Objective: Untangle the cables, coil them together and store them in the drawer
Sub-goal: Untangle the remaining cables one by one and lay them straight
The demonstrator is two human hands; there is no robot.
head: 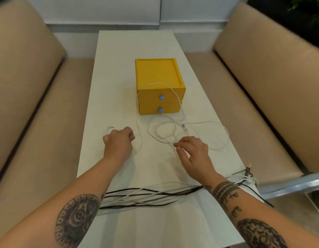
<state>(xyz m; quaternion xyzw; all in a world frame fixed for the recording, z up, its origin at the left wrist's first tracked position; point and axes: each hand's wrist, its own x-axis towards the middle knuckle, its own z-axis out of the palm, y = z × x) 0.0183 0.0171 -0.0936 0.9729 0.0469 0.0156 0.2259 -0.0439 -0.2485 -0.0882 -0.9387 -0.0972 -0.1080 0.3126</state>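
White cable [156, 83] lies tangled mid-tabletop [119, 68], one loop over the yellow box [155, 72] with both drawers [151, 99] closed, so I judge most work remains; my left hand [118, 142] is curled, grasp unclear, right hand [194, 153] released over the loops.

white table [135, 45], beige benches [262, 83], maybe plant [313, 8]

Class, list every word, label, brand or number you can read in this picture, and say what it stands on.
No text can be read.
Yellow drawer box and its blue knobs: plain, no label.
Right forearm tattoo: letter-like marks, too unclear to read.
White cables: no visible print.
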